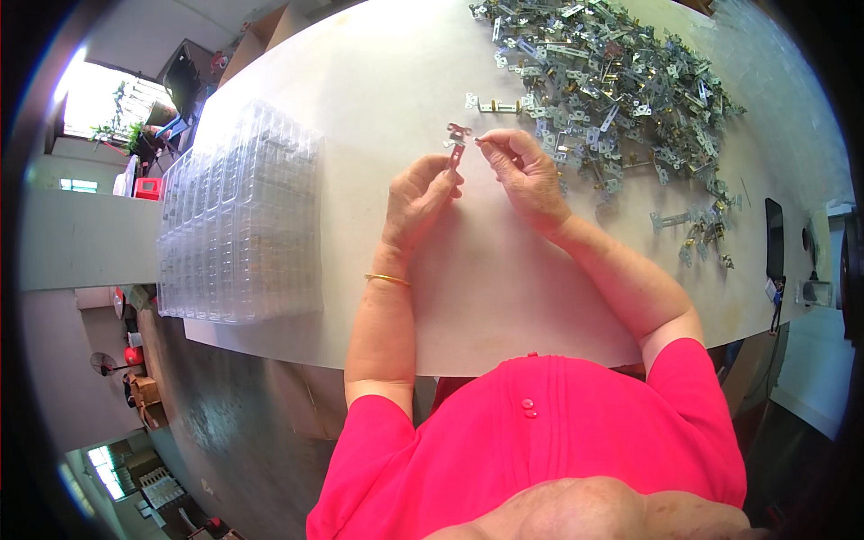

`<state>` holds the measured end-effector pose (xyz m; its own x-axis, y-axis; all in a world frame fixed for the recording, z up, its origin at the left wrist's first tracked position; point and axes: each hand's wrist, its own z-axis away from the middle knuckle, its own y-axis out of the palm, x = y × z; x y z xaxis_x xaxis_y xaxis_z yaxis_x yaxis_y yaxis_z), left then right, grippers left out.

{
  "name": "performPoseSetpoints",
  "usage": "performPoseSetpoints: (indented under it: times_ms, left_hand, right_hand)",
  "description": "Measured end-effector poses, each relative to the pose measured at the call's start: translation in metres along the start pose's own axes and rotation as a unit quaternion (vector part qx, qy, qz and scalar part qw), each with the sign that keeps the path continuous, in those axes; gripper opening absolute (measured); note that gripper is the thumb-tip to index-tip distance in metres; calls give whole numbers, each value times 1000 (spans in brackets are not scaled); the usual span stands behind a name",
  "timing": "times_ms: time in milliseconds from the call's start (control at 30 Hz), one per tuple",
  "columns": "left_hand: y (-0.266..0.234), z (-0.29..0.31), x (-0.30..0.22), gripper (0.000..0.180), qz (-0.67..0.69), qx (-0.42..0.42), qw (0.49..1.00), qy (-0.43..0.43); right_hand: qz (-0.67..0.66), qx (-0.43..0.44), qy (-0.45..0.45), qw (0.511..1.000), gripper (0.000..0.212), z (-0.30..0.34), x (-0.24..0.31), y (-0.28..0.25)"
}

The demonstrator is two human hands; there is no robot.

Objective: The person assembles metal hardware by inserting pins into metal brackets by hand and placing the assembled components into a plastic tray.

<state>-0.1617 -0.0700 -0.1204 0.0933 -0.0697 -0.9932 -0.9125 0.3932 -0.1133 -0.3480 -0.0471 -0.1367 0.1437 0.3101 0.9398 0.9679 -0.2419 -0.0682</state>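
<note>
My left hand (pixel 419 200) is closed on the lower end of a small metal bracket (pixel 457 148) with holes, held upright above the white table. The bracket's upper end widens into a cross-shaped plate and has a reddish sheen. Just right of it, the thumb and forefinger of my right hand (pixel 524 175) are pinched together. A tiny piece seems to show at their tips, too small to name, close to the bracket's top. Beyond my hands lies a single metal bracket assembly (pixel 495 105) with a brass-coloured part, at the edge of a large heap of similar metal parts (pixel 612 81).
Stacked clear plastic trays (pixel 238 216) stand on the table's left side. A smaller cluster of metal parts (pixel 706 236) lies to the right, near a black phone-like object (pixel 774 236) at the table's right edge. Clear plastic sheeting (pixel 792 81) covers the far right corner.
</note>
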Motion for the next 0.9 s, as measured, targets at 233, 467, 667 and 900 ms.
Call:
performPoseSetpoints:
  times_ms: [233,467,667,900]
  left_hand:
    - [8,-3,2,24,14,-54,998,24]
    - [6,-6,17,25,-63,-77,992,72]
    - [12,-5,11,23,-141,-86,980,109]
    - [11,-5,8,21,-188,-134,965,127]
  right_hand:
    - [50,72,28,996,11,8,12,1]
    - [101,64,-37,992,13,10,16,2]
    - [125,72,-40,989,8,8,14,-1]
    - [132,110,-9,985,7,9,14,-1]
